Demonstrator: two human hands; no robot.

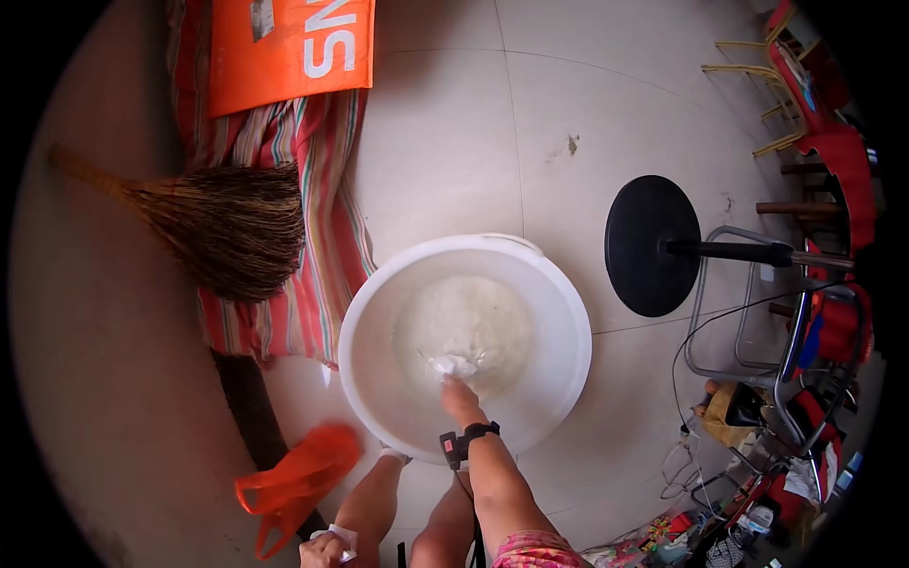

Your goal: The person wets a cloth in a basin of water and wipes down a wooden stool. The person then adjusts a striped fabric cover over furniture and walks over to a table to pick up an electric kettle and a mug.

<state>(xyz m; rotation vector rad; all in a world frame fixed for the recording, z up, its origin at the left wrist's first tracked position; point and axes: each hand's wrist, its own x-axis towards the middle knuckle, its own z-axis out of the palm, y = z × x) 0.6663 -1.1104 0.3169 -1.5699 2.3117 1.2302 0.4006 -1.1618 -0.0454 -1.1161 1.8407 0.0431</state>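
Note:
A large round white basin (pixel 365 379) stands on the floor, with cloudy whitish water (pixel 469 312) in its bottom. My right hand (pixel 460 399) reaches down into the basin, its fingers closed on a crumpled white wad (pixel 453 365) at the water's surface. Whether the wad is cloth or thin plastic I cannot make out. A black strap with a small device (pixel 455 449) circles that wrist. Low at the left edge of my legs, my left hand (pixel 325 550) is closed on a white crumpled piece (pixel 347 541), perhaps tissue or cloth.
Left of the basin lie an orange-red plastic bag (pixel 301 473), partly blurred, and a striped cloth (pixel 327 237). A straw broom (pixel 218 222) and an orange bag with white letters (pixel 284 57) rest on the cloth. Rightward are a black round-based stand (pixel 651 246), chairs (pixel 696 322) and cables (pixel 674 379).

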